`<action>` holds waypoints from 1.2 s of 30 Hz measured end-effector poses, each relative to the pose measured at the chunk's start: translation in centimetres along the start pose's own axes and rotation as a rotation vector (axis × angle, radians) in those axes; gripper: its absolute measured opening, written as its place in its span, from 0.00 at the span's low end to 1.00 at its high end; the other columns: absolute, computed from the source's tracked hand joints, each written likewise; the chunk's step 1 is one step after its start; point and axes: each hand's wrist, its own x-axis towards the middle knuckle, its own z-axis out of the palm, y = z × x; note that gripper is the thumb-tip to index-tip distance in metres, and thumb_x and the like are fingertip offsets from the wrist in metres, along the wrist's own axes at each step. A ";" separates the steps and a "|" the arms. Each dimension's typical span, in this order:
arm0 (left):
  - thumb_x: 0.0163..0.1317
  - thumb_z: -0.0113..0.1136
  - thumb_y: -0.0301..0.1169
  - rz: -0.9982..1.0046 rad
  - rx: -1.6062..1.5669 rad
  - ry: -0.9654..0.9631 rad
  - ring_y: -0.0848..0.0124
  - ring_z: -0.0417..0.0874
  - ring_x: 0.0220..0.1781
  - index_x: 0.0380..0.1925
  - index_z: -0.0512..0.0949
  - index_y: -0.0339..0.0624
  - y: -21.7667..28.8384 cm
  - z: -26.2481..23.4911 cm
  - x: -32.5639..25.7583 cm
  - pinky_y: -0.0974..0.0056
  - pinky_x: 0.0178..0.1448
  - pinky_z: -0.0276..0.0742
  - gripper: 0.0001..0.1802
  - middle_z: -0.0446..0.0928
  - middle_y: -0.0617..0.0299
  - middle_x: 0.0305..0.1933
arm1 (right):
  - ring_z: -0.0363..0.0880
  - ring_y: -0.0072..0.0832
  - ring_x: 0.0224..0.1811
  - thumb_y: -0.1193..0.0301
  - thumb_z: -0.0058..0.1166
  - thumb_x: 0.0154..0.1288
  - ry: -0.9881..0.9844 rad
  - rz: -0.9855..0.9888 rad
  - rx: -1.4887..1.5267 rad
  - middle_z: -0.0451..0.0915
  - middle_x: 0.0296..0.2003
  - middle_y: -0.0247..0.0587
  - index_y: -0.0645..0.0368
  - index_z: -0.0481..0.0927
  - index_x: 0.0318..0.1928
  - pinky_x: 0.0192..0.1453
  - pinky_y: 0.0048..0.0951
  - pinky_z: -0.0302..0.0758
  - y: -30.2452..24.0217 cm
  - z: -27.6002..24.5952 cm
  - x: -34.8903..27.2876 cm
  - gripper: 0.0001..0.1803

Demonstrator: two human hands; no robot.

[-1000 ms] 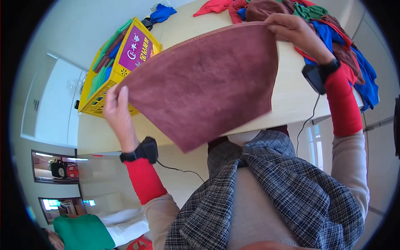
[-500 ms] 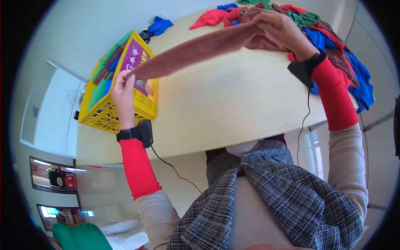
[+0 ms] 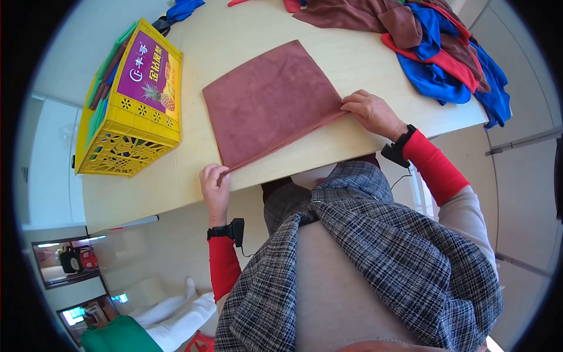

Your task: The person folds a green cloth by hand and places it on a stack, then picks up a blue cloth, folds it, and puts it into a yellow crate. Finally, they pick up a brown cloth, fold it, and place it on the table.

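A brown cloth (image 3: 270, 105) lies flat on the pale table, folded over so that its layered edges run along the side nearest me. My left hand (image 3: 215, 180) pinches its near left corner at the table's front edge. At the near right corner, my right hand (image 3: 372, 114) pinches the cloth between thumb and fingers. The cloth is smooth apart from slight shading on its top.
A yellow plastic crate (image 3: 132, 141) with folded green, brown and blue cloths stands on the left. Loose brown, red and blue cloths (image 3: 434, 76) are heaped at the far right. A blue cloth (image 3: 184, 10) lies behind the crate. A person in green (image 3: 120, 335) is at lower left.
The brown cloth has come down from the air and now lies spread on the table. Both hands have moved toward me, still gripping it by its corners.
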 end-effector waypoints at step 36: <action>0.73 0.48 0.53 -0.137 0.546 -0.222 0.51 0.49 0.83 0.77 0.59 0.50 0.6 4.0 1.7 0.39 0.82 0.42 0.37 0.51 0.50 0.82 | 0.50 0.47 0.81 0.49 0.48 0.74 -0.107 0.241 -0.226 0.58 0.77 0.48 0.59 0.62 0.75 0.81 0.49 0.50 -6.9 6.9 2.8 0.38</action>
